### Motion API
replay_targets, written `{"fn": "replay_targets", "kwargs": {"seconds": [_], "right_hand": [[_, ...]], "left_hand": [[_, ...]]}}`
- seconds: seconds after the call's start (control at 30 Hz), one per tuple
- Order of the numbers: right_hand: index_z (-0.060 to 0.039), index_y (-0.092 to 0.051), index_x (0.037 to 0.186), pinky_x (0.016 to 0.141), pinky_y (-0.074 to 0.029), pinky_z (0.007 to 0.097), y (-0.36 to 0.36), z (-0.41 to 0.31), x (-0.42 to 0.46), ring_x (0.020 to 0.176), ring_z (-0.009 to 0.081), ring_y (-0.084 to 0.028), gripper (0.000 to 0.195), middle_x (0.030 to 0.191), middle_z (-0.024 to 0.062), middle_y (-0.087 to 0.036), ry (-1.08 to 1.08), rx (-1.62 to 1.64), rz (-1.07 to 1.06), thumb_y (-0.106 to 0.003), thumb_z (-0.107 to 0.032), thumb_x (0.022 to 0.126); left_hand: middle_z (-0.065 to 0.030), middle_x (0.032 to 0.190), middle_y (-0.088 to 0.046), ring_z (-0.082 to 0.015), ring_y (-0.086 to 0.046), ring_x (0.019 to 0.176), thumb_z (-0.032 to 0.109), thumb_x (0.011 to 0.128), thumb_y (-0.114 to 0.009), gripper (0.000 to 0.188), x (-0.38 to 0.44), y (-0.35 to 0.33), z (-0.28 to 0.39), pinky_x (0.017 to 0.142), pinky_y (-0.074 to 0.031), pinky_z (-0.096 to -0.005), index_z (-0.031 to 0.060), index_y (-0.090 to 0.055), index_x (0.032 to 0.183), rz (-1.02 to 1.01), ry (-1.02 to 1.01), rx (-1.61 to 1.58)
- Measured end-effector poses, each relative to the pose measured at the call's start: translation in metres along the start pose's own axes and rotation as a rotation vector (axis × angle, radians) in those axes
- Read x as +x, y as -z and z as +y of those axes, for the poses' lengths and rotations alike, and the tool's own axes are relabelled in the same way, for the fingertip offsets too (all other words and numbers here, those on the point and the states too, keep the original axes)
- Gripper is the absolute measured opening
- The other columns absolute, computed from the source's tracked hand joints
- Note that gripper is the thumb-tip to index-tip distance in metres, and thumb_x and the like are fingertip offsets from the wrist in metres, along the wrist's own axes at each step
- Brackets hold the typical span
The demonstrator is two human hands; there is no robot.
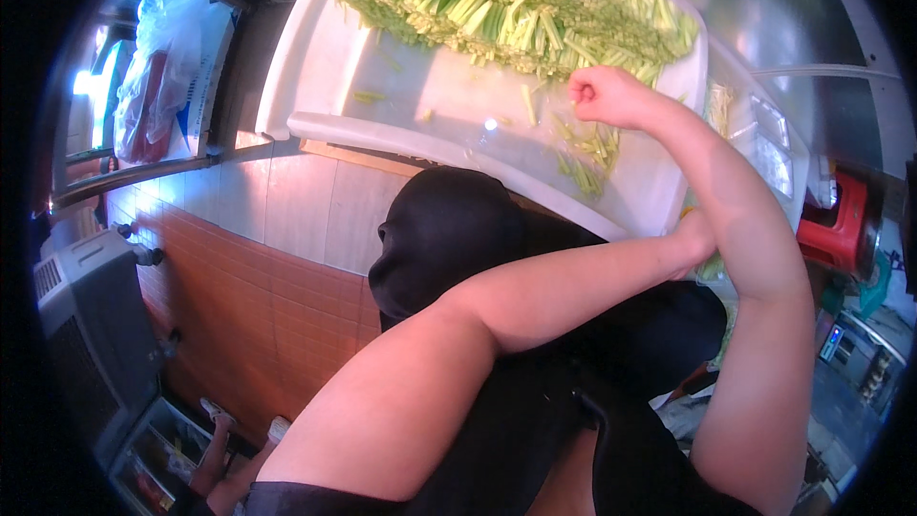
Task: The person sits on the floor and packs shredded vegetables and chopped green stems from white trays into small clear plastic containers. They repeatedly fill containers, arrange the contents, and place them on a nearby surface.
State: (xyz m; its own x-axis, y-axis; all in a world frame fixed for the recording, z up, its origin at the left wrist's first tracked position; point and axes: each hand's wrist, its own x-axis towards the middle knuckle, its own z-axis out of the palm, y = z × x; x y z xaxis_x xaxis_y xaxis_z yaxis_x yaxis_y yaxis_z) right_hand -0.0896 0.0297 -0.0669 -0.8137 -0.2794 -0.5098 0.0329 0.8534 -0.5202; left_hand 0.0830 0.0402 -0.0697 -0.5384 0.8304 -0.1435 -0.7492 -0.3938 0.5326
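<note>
A white plastic tub (387,132) lies before me, its far side packed with rows of short-cut green vegetable stems (516,11). Loose green pieces (594,154) are scattered on its floor towards the near right. Over that part of the tub, my right hand (609,97) is curled into a fist, close to the packed stems; I see nothing clearly held in it. My left hand (696,240) reaches across to the tub's near right corner, beneath my right forearm. Its fingers are mostly hidden, and a small yellow thing (689,212) shows beside them.
Right of the tub is a clear plastic container (770,132), with a red plastic stool (834,222) beyond. A metal rack (136,179) at left holds a plastic bag (161,72). A grey wheeled appliance (100,330) stands lower left, near another person's feet (247,423).
</note>
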Motion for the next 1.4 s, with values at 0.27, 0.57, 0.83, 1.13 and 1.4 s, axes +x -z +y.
{"fn": "replay_targets", "kwargs": {"seconds": [0.27,0.57,0.83,1.13,1.4], "right_hand": [[0.0,-0.061,0.081,0.071,-0.048,0.041,-0.006,-0.002,-0.021,0.08,0.0334,-0.061,0.02,0.076,0.0199,-0.062,-0.259,-0.385,0.02,-0.06,-0.013,0.065],[0.003,-0.044,0.107,0.076,-0.047,0.0428,-0.047,-0.014,-0.026,0.088,0.0393,-0.057,0.045,0.094,0.0245,-0.058,-0.271,-0.284,0.104,-0.061,-0.014,0.07],[0.0001,-0.041,0.101,0.081,-0.044,0.0417,-0.071,0.018,-0.037,0.091,0.0386,-0.054,0.044,0.097,0.024,-0.053,-0.164,-0.313,-0.059,-0.068,-0.012,0.068],[0.0017,-0.044,0.097,0.078,-0.046,0.0423,-0.084,0.015,-0.035,0.091,0.0386,-0.055,0.041,0.098,0.0242,-0.053,-0.218,-0.295,-0.004,-0.067,-0.01,0.065],[0.004,-0.05,0.096,0.076,-0.046,0.0424,-0.044,-0.001,0.009,0.087,0.037,-0.058,0.039,0.087,0.0249,-0.059,-0.192,-0.164,0.193,-0.063,-0.019,0.068]], "left_hand": [[-0.0129,0.119,-0.052,-0.0189,-0.048,0.109,0.021,0.088,-0.05,0.038,0.003,0.001,-0.01,0.092,-0.039,-0.0338,0.0,-0.049,0.119,-0.051,-0.075,-0.055],[-0.0125,0.118,-0.051,-0.0184,-0.047,0.109,0.021,0.088,-0.051,0.037,-0.012,0.001,0.004,0.092,-0.038,-0.0338,0.0011,-0.048,0.119,-0.083,-0.065,-0.068],[-0.0122,0.118,-0.051,-0.018,-0.047,0.108,0.021,0.088,-0.051,0.036,-0.016,-0.002,0.0,0.092,-0.038,-0.0338,0.0016,-0.048,0.119,-0.094,-0.052,-0.069],[-0.0118,0.117,-0.051,-0.0176,-0.047,0.108,0.02,0.089,-0.051,0.035,-0.02,0.0,0.011,0.092,-0.038,-0.0338,0.0022,-0.048,0.118,-0.106,-0.041,-0.076],[-0.0115,0.116,-0.051,-0.0173,-0.047,0.107,0.02,0.089,-0.051,0.034,-0.014,-0.001,0.02,0.092,-0.038,-0.0338,0.0028,-0.048,0.118,-0.124,-0.066,-0.111]]}}
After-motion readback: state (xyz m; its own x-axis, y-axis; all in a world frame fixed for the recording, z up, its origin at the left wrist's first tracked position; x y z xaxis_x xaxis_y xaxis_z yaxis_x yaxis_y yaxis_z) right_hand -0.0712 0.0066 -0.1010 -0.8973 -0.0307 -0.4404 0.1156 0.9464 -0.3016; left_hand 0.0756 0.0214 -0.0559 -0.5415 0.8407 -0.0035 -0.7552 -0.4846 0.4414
